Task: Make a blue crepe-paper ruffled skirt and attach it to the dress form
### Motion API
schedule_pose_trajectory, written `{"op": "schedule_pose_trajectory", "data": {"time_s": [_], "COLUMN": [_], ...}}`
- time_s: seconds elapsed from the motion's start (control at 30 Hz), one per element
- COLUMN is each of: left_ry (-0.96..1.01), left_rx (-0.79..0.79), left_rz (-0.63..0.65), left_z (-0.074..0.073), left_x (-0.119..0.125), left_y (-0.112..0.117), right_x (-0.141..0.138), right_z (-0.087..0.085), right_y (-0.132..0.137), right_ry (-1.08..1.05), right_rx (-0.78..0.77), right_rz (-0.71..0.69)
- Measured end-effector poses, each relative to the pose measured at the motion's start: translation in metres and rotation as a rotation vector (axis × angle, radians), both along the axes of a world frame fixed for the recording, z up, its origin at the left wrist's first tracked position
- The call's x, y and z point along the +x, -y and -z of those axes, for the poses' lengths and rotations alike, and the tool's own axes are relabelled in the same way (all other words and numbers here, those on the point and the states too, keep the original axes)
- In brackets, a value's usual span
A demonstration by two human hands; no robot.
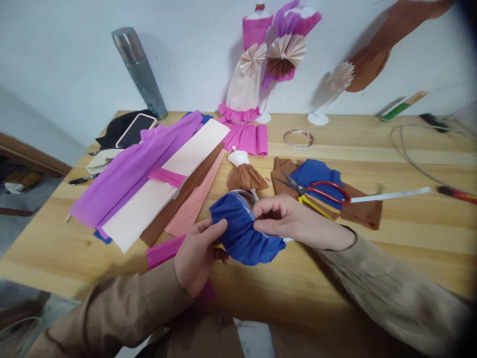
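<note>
A gathered piece of blue crepe paper (242, 233) is held up over the front of the table between both hands. My left hand (199, 251) pinches its left side, thumb on top and fingers beneath. At its upper edge, where a pale strip of tape (244, 201) runs, the fingertips of my right hand (281, 219) are pressed together on the gathers. Just behind the blue piece stands a tiny dress form (240, 158) with a white top and a brown gathered skirt (246, 178). Part of a clear ring shows behind the blue paper.
Purple (130, 174), cream (171, 184) and brown paper strips lie to the left, beside a phone (137, 130) and a flask (141, 74). Red-handled scissors (330, 191) rest on folded paper at right. Dressed forms (246, 84), a tape roll (298, 138) and a cutter (404, 106) stand or lie behind.
</note>
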State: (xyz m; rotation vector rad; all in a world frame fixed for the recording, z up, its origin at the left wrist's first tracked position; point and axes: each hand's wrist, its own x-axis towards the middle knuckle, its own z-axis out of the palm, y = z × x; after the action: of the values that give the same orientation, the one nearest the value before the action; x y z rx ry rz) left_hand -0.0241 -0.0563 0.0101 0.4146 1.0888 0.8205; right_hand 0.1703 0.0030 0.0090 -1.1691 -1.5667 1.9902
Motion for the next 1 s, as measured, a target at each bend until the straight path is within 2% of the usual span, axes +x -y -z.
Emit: {"op": "schedule_pose_trajectory", "data": {"time_s": [0.13, 0.27, 0.4, 0.57, 0.77, 1.0], "left_ry": [0.022, -0.002, 0.030, 0.127, 0.216, 0.200], "left_rx": [0.038, 0.029, -0.003, -0.014, -0.032, 0.031], "left_rz": [-0.015, -0.056, -0.034, -0.032, -0.089, 0.010], "left_z": [0.0012, 0.0009, 0.0031, 0.0087, 0.0084, 0.0081], "left_x": [0.0005, -0.0004, -0.0011, 0.0009, 0.0024, 0.0029], "left_y": [-0.0014, -0.0014, -0.0025, -0.0039, -0.0045, 0.0032], "right_x": [-0.0033, -0.0040, -0.0027, 0.0002, 0.0018, 0.0026], "right_z": [-0.0026, 0.0007, 0.0014, 0.0006, 0.0035, 0.0072], "right_y": [0.0051, 0.0072, 0.0065, 0.0044, 0.0023, 0.0016], "right_ry": [-0.018, 0.002, -0.099, -0.138, -0.102, -0.101], "right_rx": [0.014, 0.089, 0.157, 0.118, 0.056, 0.069], "right_rz": [0.027, 0.120, 0.151, 0.053, 0.074, 0.122]}}
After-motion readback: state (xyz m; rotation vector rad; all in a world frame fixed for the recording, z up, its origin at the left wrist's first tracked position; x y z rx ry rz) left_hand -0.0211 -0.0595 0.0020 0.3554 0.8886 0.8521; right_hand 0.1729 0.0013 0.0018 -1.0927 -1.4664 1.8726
